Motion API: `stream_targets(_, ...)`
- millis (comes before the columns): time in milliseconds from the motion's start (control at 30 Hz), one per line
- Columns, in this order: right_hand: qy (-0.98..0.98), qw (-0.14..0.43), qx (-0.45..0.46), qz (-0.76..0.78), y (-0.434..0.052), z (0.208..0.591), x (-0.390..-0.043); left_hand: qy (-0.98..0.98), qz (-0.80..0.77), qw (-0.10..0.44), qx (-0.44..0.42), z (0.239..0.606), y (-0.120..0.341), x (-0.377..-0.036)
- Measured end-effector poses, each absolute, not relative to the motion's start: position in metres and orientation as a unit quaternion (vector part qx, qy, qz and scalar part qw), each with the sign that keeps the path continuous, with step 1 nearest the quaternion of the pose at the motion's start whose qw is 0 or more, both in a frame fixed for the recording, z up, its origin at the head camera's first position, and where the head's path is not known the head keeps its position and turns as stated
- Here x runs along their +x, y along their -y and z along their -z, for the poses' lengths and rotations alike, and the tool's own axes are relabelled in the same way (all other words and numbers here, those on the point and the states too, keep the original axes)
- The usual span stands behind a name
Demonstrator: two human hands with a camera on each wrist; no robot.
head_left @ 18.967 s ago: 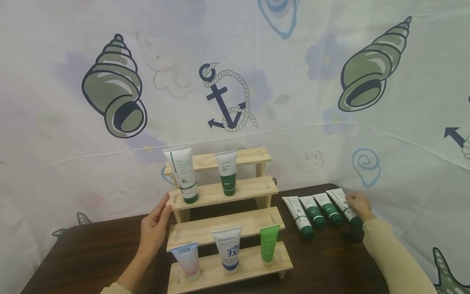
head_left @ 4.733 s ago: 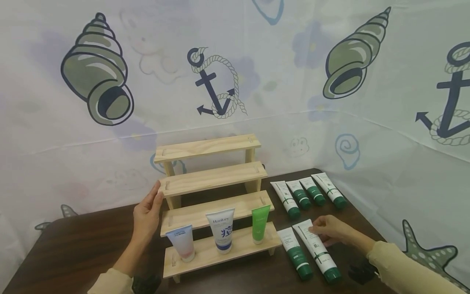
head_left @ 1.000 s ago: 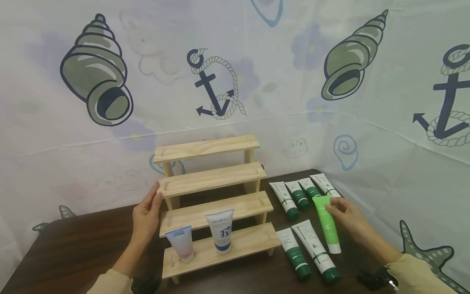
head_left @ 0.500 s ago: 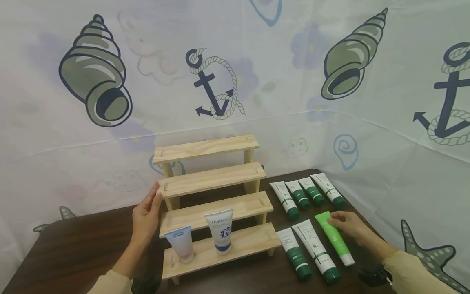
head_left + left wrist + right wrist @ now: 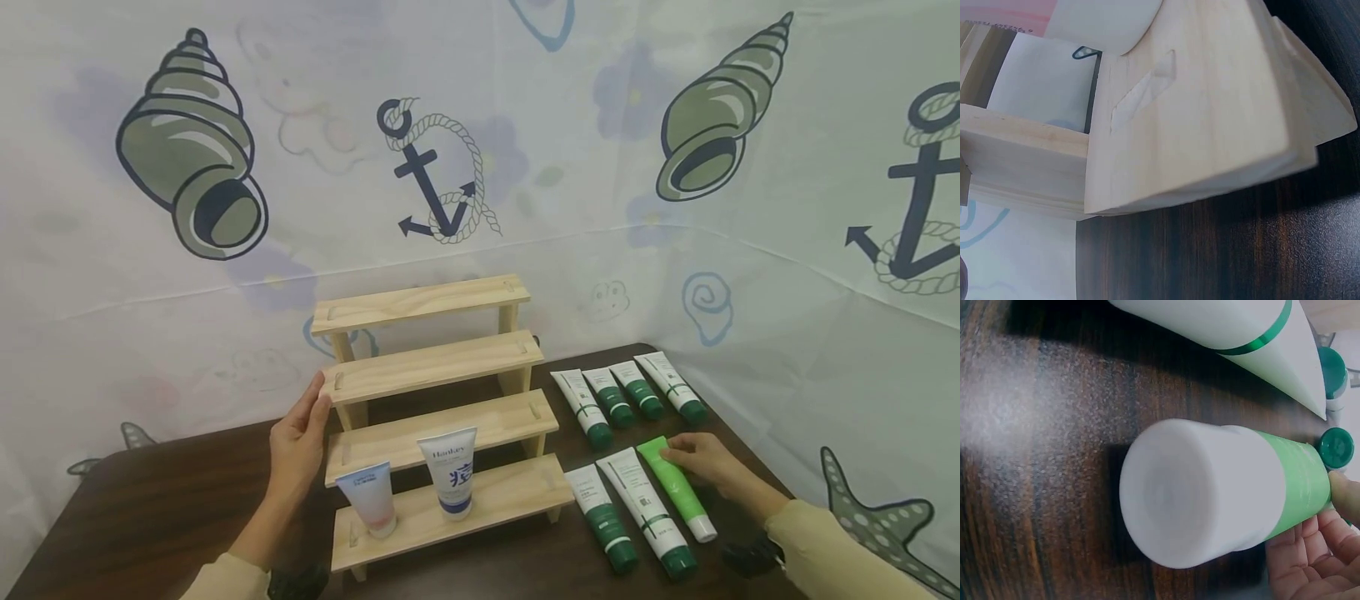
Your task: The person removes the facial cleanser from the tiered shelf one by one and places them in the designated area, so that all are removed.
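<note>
My left hand (image 5: 298,450) rests flat against the left end of the wooden step shelf (image 5: 435,367), fingers (image 5: 311,408) straight and relaxed, gripping nothing, only touching the edge of the second tier. To the right of those fingers, on the lowest step, stand a pink-and-white tube (image 5: 367,500) and a white tube with blue lettering (image 5: 452,472), both upright on their caps.

Further right, on the dark tabletop (image 5: 165,508), two white tubes with dark green caps (image 5: 630,521) lie side by side. Just beside them lies the bright green tube (image 5: 673,485), flat on the tabletop, its long axis running from its crimped end, away from me, to its white cap (image 5: 1172,490), pointed toward me. My right hand (image 5: 708,467) is the nearer one: its fingers (image 5: 678,454) curl lightly over the tube's upper end, touching from the right side. Beyond those fingers, a row of four more green-capped tubes (image 5: 630,396) lies well apart. Nothing stands between the green tube and the shelf but the two white tubes.
</note>
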State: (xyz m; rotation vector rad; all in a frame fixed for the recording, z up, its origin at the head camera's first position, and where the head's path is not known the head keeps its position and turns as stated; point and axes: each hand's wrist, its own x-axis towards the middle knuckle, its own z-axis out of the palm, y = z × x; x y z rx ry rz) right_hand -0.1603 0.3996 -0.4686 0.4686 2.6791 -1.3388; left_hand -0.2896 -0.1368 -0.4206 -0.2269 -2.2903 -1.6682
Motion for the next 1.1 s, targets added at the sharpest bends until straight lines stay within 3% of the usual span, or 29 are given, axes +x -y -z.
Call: stream_targets(1100,-0.892,0.039,0.167,0.419,-0.392,0.4652,-0.1589,0.777,0.6,0.172,-0.079,0.423,0.1343,-0.2894)
